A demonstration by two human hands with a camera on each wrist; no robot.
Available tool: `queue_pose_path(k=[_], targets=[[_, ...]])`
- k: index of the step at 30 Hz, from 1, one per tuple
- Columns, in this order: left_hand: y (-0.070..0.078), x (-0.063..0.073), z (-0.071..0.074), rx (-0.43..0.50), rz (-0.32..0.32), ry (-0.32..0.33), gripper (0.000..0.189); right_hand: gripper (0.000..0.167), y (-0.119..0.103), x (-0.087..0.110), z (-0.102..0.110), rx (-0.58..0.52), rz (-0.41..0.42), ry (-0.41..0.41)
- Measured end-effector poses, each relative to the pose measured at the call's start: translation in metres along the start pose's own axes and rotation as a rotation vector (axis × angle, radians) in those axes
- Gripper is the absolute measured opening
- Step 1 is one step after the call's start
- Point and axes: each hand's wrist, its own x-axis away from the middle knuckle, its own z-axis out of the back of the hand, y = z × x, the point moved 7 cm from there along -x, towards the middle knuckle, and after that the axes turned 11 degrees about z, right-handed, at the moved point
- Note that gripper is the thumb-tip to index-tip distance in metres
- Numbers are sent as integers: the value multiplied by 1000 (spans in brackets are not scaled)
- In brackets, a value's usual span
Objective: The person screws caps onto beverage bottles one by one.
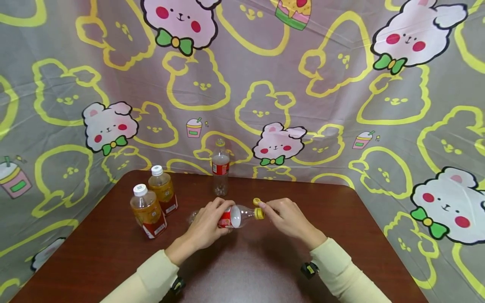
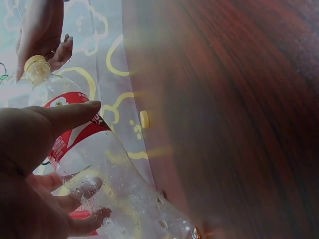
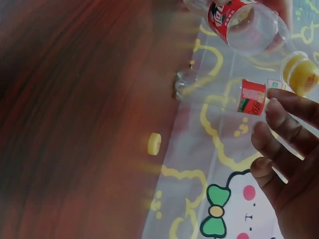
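Observation:
My left hand (image 1: 208, 219) grips a clear plastic bottle (image 2: 124, 174) round its red label. In the head view the bottle lies tilted on its side, neck to the right. A yellow cap (image 1: 259, 213) sits on its mouth, and droplets cling inside. Beside that cap is my right hand (image 1: 287, 216), its thumb close to the cap's edge. In the right wrist view its fingers (image 3: 281, 119) are slightly bent and spread, with no grip on the cap (image 3: 303, 75); the thumb is hidden there. A loose yellow cap (image 3: 154, 144) lies on the table just beyond.
Another clear bottle (image 1: 220, 167) with a red label stands upright near the back edge. Two amber bottles with white caps, a nearer one (image 1: 148, 212) and a farther one (image 1: 163, 189), stand at the left. A patterned curtain (image 1: 242, 84) hangs behind the dark wooden table (image 1: 341, 252).

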Motion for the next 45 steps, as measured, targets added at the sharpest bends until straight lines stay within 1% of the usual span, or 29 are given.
queue_pose_path(k=[2,4,5,7,8,10,12,17,21,24,25,28,30,32,34,38,39,42,45], targets=[[0,-1,0,-2,2,1,74,23,0,1,3,-2,-6,-8],[-1,-1,0,-6,5,2,74,11,-1,2,6,-19,7,-22],[-1,-2,0,-6,8,3,74,16,-2,2,7,-30,18,-34],[-2,-2,1,-8,12,4,74,36,-5,1,8,-48,47,-63],[-2,-2,1,-8,14,4,74,43,-6,1,8,-64,59,-79],[-2,-3,2,-9,15,4,74,50,-9,1,7,-88,81,-101],[-1,-3,3,-6,15,5,74,51,-11,0,7,-100,99,-107],[-1,-4,4,-1,20,-2,73,39,-12,-1,7,-112,114,-83],[-1,-3,3,-12,22,-2,74,29,-10,-1,6,-119,99,-70],[0,-3,4,-16,13,3,75,13,-8,-1,5,-95,75,-60],[1,-3,4,-17,8,5,75,12,-7,-1,4,-73,66,-55],[4,-5,4,-21,-7,12,74,33,-4,-1,2,5,24,-46],[4,-5,3,-23,-11,14,74,43,-2,-1,2,47,-6,-54],[4,-5,3,-24,-9,12,73,47,-1,-1,2,69,-30,-68],[2,-5,3,-26,-1,9,73,43,-1,0,4,70,-36,-82],[-2,-4,4,-33,10,8,74,28,-4,1,9,4,-7,-98],[-2,-4,4,-35,12,7,74,30,-5,2,10,-15,8,-104],[-4,-4,5,-40,15,6,73,48,-8,2,9,-59,58,-125],[-4,-4,5,-34,13,-2,73,53,-11,3,7,-65,100,-133]])
